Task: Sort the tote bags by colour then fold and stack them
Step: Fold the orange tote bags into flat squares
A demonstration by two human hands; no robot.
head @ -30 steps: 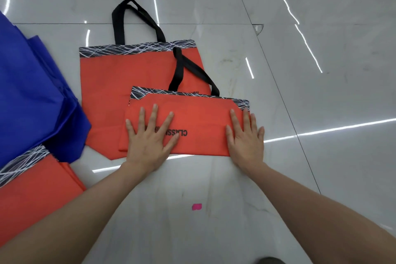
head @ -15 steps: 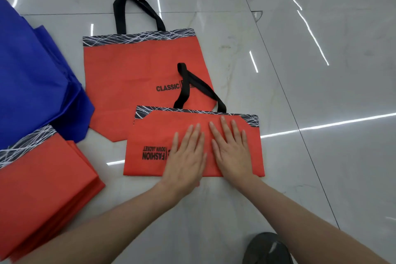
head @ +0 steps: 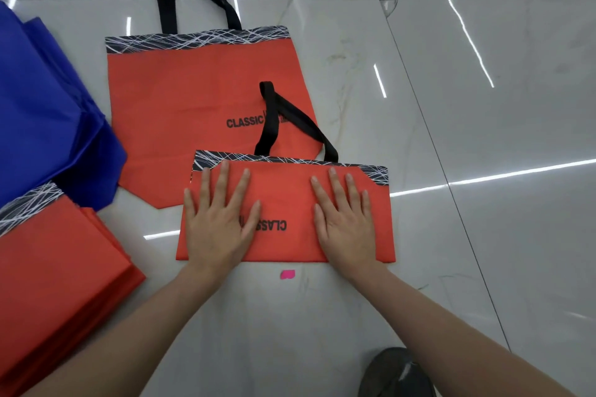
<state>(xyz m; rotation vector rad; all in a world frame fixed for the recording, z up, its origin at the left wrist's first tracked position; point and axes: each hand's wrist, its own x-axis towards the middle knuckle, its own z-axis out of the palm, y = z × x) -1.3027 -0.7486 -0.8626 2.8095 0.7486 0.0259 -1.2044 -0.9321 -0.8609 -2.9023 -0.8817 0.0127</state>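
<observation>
An orange tote bag folded in half (head: 287,200) lies on the floor in front of me, its black handles pointing away. My left hand (head: 219,219) presses flat on its left part with fingers spread. My right hand (head: 345,219) presses flat on its right part. Behind it a second orange tote bag (head: 200,100) lies unfolded, printed CLASSIC, partly under the folded one's handles. A stack of folded orange bags (head: 58,271) sits at the lower left. Blue bags (head: 42,113) are heaped at the left.
The floor is glossy white marble tile (head: 451,138) with bright light reflections. A small pink scrap (head: 287,274) lies just below the folded bag. A dark shoe (head: 396,374) shows at the bottom edge, right of centre.
My hands were together at the middle of the folded bag half a second ago; they have now slid apart toward its left and right sides.
</observation>
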